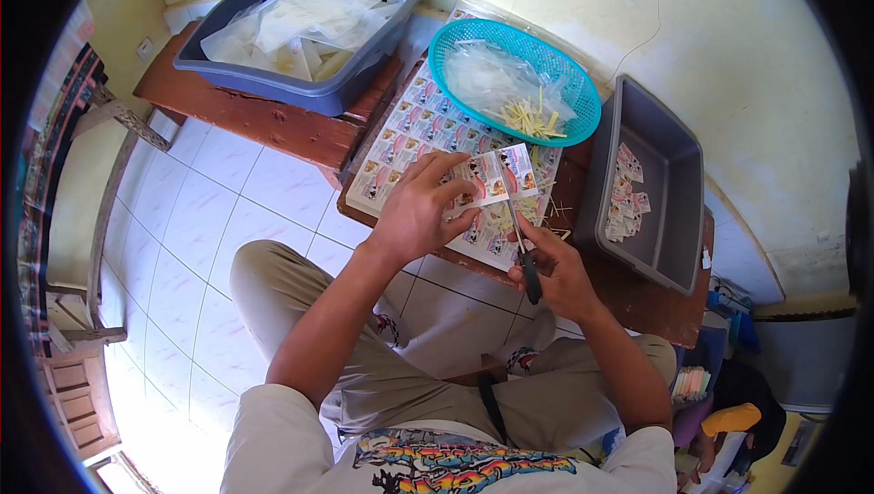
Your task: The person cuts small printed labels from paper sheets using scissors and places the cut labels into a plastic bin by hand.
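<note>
My left hand [421, 207] holds a strip of printed paper labels [481, 175] between thumb and fingers, above the table. In my right hand [563, 274] is a pair of scissors [531, 277] with dark handles. Their blades point up and away from me and lie across the strip, near the label at its right end. Under my hands lie large printed label sheets [414, 125]. Thin yellowish paper offcuts [501, 219] are scattered over the sheets' right side.
A turquoise basket [583, 121] behind my hands holds clear plastic bags and yellowish strips. On the right, a grey tub [672, 152] contains cut labels [626, 203]. A blue-grey tub [259, 82] of plastic bags stands on a wooden bench [196, 84]. Another person [751, 417] is at lower right.
</note>
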### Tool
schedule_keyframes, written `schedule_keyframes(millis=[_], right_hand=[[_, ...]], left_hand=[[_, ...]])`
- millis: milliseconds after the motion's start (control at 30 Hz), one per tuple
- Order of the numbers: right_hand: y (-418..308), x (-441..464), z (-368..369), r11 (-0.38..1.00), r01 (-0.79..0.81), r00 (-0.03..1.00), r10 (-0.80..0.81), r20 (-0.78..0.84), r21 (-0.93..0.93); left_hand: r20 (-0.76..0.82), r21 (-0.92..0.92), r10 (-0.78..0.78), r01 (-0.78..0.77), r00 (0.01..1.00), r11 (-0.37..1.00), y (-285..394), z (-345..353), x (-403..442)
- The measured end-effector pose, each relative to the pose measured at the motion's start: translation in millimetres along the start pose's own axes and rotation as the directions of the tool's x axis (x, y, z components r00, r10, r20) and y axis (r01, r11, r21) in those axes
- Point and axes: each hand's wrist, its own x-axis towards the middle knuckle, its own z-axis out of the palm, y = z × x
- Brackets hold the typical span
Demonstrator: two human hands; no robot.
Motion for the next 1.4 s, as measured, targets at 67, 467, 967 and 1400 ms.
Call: schedule_keyframes(millis=[67,467,967,1400], right_hand=[[-0.8,0.2,0.8,1.0,-0.003,1.0,0.003,-0.004,-0.013],[8.0,0.8,-2.3,0.996,0.07,0.998,-0.07,0.009,-0.057],[1.7,0.3,-0.9,0.992,-0.065,0.997,0.069,-0.035,0.108],[21.0,6.5,-4.5,0.793,0.068,0.99,-0.131,-0.06,-0.605]], left_hand=[[-0.001,0.004,-0.001,0.001,1.0,1.0,-0.2,-0.2,-0.2],[0.013,-0.004,-0.008,0.008,1.0,1.0,-1.0,0.3,-0.7],[0.028,0.009,-0.019,0.019,0.999,1.0,-5.4,1.3,-2.4],[0.08,0.176,-0.194,0.178,0.978,0.968,-28.6,20.5,-13.4]])
